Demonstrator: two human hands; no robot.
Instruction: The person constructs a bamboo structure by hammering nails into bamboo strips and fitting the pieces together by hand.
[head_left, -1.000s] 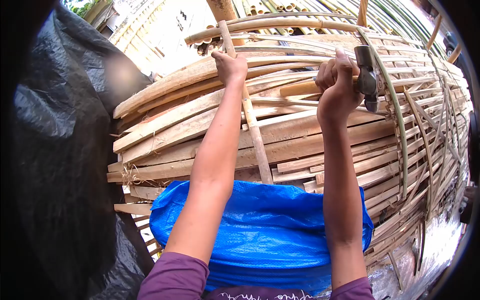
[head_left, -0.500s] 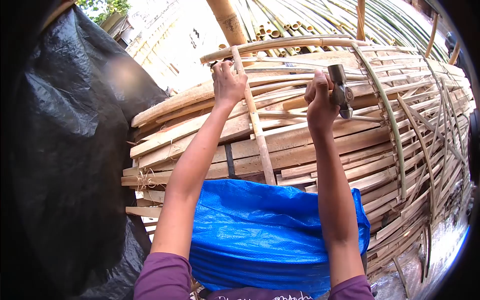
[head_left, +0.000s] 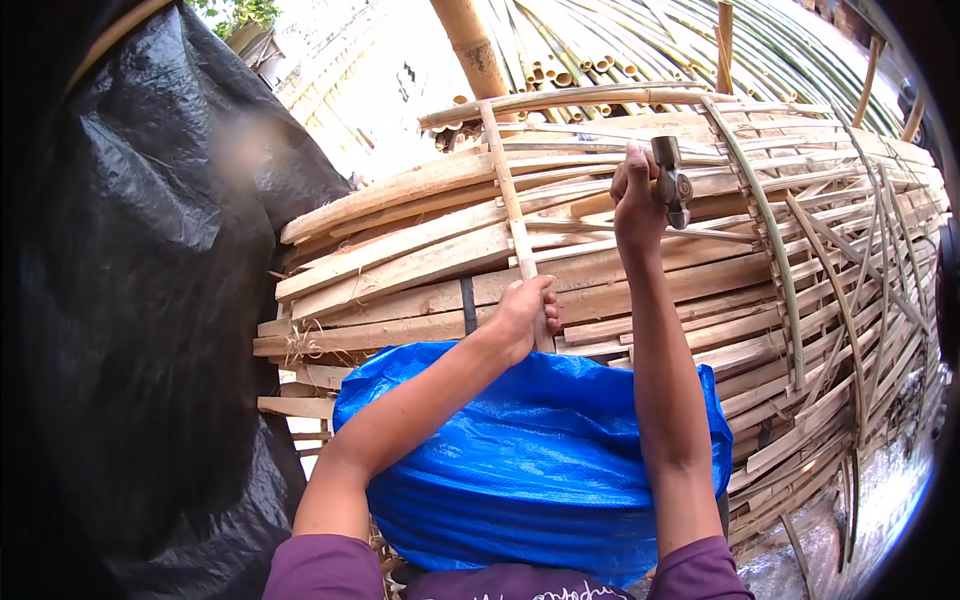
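Observation:
My left hand point(head_left: 522, 318) is closed round the lower part of a narrow upright bamboo strip point(head_left: 512, 205), just above the blue sheet. That strip crosses over a stack of long split wooden or bamboo slats point(head_left: 420, 262). My right hand point(head_left: 638, 200) is wrapped round the handle of a hammer point(head_left: 671, 182), held up in front of the slats. The metal hammer head points upward and its wooden handle sticks out to the left of my fist. At the top, the strip meets a horizontal bamboo pole point(head_left: 580, 98).
A blue plastic sheet point(head_left: 520, 470) drapes between my body and the slats. Black sheeting point(head_left: 150, 300) hangs on the left. Curved bamboo strips point(head_left: 765, 235) cross the slats on the right. Behind stand a thick bamboo post point(head_left: 468, 48) and piled green bamboo poles point(head_left: 640, 40).
My left hand has moved down the upright strip from near its top to its lower part. My right hand still holds the hammer in nearly the same place.

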